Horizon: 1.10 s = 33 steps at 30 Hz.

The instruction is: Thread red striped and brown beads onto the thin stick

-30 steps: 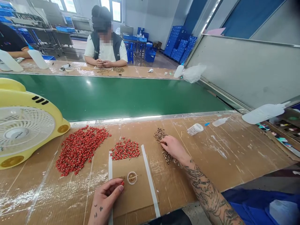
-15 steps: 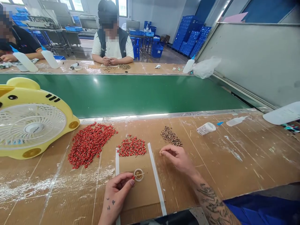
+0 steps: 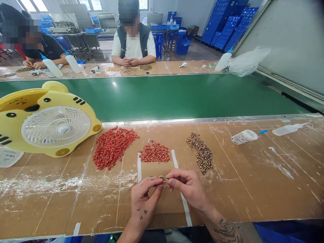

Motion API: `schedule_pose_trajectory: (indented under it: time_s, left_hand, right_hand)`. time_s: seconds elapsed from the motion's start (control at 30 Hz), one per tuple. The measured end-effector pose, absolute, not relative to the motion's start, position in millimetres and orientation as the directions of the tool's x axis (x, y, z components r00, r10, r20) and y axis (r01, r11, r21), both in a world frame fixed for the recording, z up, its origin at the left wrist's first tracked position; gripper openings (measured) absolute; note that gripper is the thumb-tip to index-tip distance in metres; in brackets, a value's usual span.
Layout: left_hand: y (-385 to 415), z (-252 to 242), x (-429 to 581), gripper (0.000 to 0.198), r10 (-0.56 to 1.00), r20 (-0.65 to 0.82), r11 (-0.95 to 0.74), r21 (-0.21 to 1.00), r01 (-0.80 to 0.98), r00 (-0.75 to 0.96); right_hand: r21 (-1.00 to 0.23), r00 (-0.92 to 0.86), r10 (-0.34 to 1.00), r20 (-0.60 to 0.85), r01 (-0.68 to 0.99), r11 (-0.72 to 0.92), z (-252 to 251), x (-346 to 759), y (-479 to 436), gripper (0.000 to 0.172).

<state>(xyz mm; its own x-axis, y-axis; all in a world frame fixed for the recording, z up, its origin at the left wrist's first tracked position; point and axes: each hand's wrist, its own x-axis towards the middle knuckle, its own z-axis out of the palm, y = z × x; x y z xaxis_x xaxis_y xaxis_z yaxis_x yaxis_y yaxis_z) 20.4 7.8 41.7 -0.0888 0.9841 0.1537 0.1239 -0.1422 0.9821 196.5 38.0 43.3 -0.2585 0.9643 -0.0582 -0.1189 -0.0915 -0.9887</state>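
My left hand (image 3: 145, 199) pinches a small red piece (image 3: 161, 181) between thumb and fingertips. My right hand (image 3: 188, 187) is closed in a pinch just opposite, its fingertips almost meeting the left ones; a tiny dark bit shows there, too small to name. Behind the fingertips, a small round cup (image 3: 164, 184) stands partly hidden on a cardboard sheet (image 3: 168, 202) edged with white tape. Beyond it lies a small heap of red pieces with pale tips (image 3: 155, 152). A heap of dark and tan pieces (image 3: 202, 153) is right of the sheet.
A larger red heap (image 3: 112, 146) lies left, beside a yellow animal-shaped fan (image 3: 57, 125). A white bottle (image 3: 244, 137), a blue cap (image 3: 263, 131) and a squeeze bottle (image 3: 288, 129) lie right. Past the green belt (image 3: 177, 98), two people work at another table.
My right hand has moved left from beside the dark pieces to meet my left hand over the cup. The camera view has shifted, and more of the dark heap shows.
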Motion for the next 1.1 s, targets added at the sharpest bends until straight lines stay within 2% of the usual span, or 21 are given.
schedule_pose_trajectory:
  time_s: [0.23, 0.4, 0.53, 0.7, 0.9, 1.1]
  left_hand:
    - [3.8, 42.8, 20.8, 0.013, 0.971, 0.205, -0.185, 0.970, 0.156, -0.122]
    - [2.0, 44.7, 17.9, 0.020, 0.965, 0.246, -0.218, 0.947, 0.237, -0.093]
    - [2.0, 42.9, 16.7, 0.026, 0.930, 0.363, -0.327, 0.888, 0.322, -0.056]
    - [5.5, 39.3, 15.8, 0.032, 0.848, 0.530, -0.497, 0.814, 0.300, -0.032]
    - [3.9, 48.4, 12.1, 0.031, 0.913, 0.401, -0.407, 0.884, 0.229, 0.075]
    - [1.6, 54.5, 9.0, 0.028, 0.934, 0.342, -0.357, 0.899, 0.254, 0.105]
  right_hand:
    - [-0.964, -0.264, 0.952, 0.152, 0.175, 0.203, 58.3, 188.7, 34.3, 0.020]
    - [-0.930, -0.284, 0.931, 0.227, 0.219, 0.294, 58.9, 187.7, 30.9, 0.013]
    - [-0.902, -0.309, 0.908, 0.282, 0.236, 0.361, 59.4, 189.5, 29.3, 0.013]
    - [-0.930, -0.385, 0.905, 0.180, 0.233, 0.284, 64.3, 194.6, 32.1, 0.016]
    - [-0.983, -0.394, 0.919, 0.017, 0.163, 0.088, 60.1, 200.6, 35.5, 0.019]
    - [-0.976, -0.408, 0.913, -0.002, 0.201, 0.088, 65.4, 198.6, 34.5, 0.013]
